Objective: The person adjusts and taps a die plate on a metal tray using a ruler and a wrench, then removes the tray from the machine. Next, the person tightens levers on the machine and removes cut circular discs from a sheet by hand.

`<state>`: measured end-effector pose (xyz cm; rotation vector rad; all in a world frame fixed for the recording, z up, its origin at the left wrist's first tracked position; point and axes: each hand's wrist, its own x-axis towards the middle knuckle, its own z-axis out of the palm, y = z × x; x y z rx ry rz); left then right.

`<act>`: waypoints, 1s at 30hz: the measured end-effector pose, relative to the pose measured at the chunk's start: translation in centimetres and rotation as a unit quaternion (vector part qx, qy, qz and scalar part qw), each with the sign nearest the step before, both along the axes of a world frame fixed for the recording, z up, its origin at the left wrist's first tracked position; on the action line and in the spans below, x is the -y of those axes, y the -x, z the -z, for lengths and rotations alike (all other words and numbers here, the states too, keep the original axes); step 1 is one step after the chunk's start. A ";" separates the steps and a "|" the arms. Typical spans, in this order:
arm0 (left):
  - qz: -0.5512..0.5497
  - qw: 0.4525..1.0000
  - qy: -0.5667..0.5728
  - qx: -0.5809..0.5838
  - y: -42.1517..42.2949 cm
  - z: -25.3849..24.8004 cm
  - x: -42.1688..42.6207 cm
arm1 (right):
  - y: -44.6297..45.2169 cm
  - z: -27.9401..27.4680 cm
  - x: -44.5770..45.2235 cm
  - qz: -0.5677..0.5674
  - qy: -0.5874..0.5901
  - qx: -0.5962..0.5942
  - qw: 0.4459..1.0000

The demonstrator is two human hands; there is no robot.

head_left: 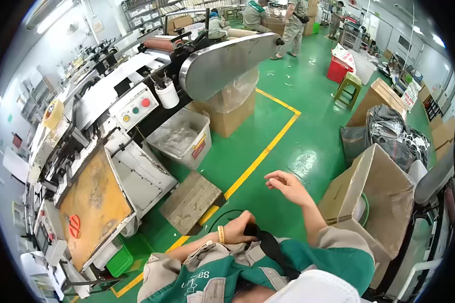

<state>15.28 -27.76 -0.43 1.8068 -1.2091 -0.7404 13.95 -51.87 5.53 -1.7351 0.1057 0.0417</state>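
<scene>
My left hand (234, 230), with a yellow band at the wrist, is held in front of my chest. Its fingers are curled around a black strap (273, 250) that runs down across my green and grey jacket (212, 280). A thin dark cable (222, 214) loops out beside this hand. My right hand (286, 186) is raised over the green floor, fingers loosely bent and apart, holding nothing. Nearest to it is an open cardboard box (338, 187) on the right.
At left stands a machine with a button panel (134, 108), a worn wooden board (93, 202) and red-handled scissors (74, 226). A wooden block (192, 202) and a plastic bin (187, 144) sit beside it. A yellow line (263, 154) crosses the floor. Several people are farther back.
</scene>
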 end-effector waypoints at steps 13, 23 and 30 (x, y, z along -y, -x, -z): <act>-0.384 0.858 -0.335 0.059 32.8 -4.0 -35.8 | 4.4 -2.0 -32.4 -0.349 0.101 0.178 0.914; -0.436 0.799 -0.125 -0.396 44.0 -11.6 -44.0 | 3.7 -8.6 -43.8 -0.437 0.110 0.311 0.837; -0.683 0.669 0.083 0.283 26.9 -28.7 -50.9 | 1.9 -20.3 -45.7 -0.295 -0.054 0.599 0.743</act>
